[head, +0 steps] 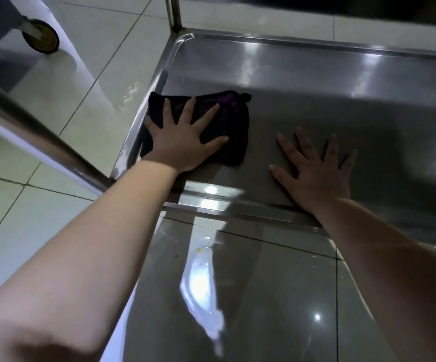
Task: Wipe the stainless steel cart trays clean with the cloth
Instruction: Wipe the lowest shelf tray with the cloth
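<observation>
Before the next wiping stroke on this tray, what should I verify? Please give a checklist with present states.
1. The cloth lies under the left hand, fingers spread flat on it: ok.
2. The cloth is on the tray, at its near left corner: ok.
3. The right hand rests flat on bare steel, apart from the cloth: ok.
4. Path rightward free: not ok, the right hand lies in it.
5. Tray surface clean: cannot tell, glare.

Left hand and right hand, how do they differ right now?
The left hand presses the black cloth by the left rim of the tray; the right hand rests on bare steel. The left hand is lit; the right hand is shadowed. Both are open, fingers spread.
</observation>
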